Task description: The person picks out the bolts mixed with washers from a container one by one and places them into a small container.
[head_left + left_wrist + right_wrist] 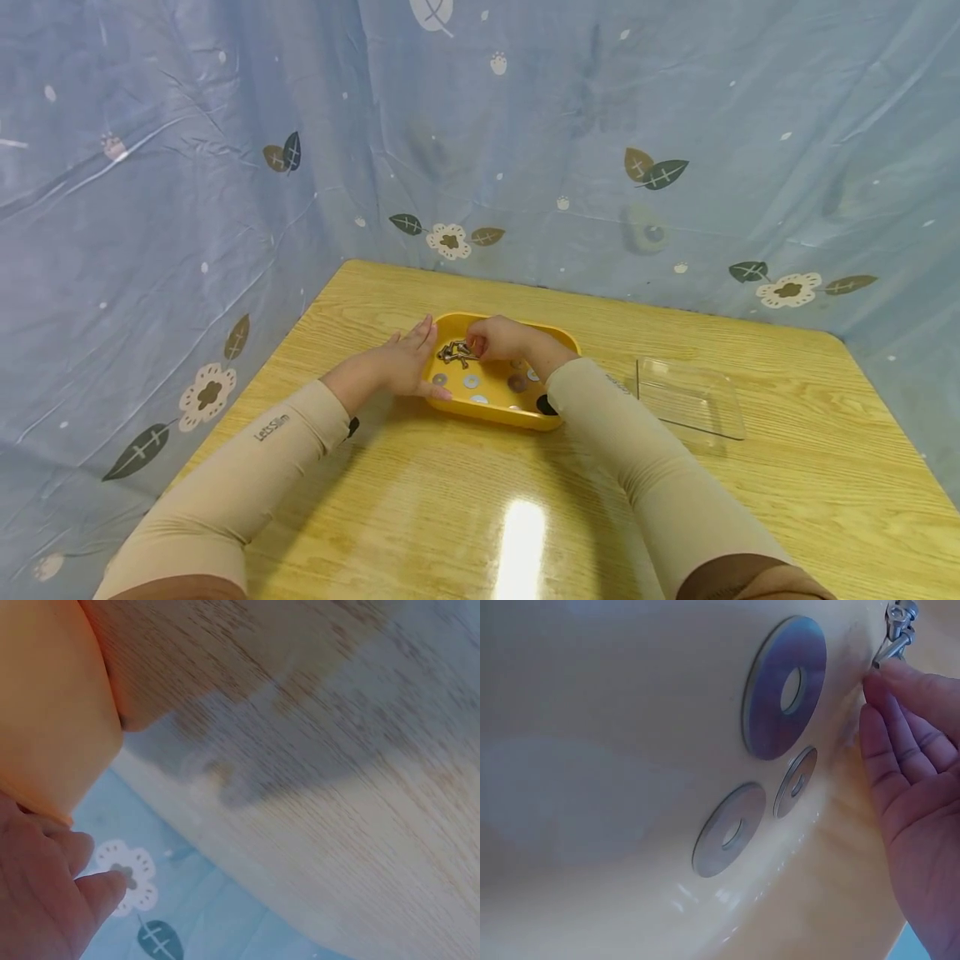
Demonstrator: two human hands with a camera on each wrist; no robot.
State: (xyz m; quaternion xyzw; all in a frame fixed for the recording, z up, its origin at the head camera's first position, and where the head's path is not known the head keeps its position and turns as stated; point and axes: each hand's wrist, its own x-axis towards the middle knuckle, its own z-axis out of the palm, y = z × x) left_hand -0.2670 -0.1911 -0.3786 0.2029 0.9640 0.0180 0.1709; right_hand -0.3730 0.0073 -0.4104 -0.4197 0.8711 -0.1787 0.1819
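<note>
A shallow yellow tray lies on the wooden table, with flat metal washers and a small heap of bolts inside. My left hand rests against the tray's left end, its fingers extended along the outside and the thumb over the near rim. In the left wrist view, fingertips show beside the tray's outer wall. Reaching into the tray, my right hand pinches a bolt between thumb and fingertips at the heap. Part of the tray's right side is hidden by the right forearm.
To the right of the tray sits a clear plastic container. A black round piece lies in the tray's near right corner. Blue patterned cloth hangs behind and along the sides of the table.
</note>
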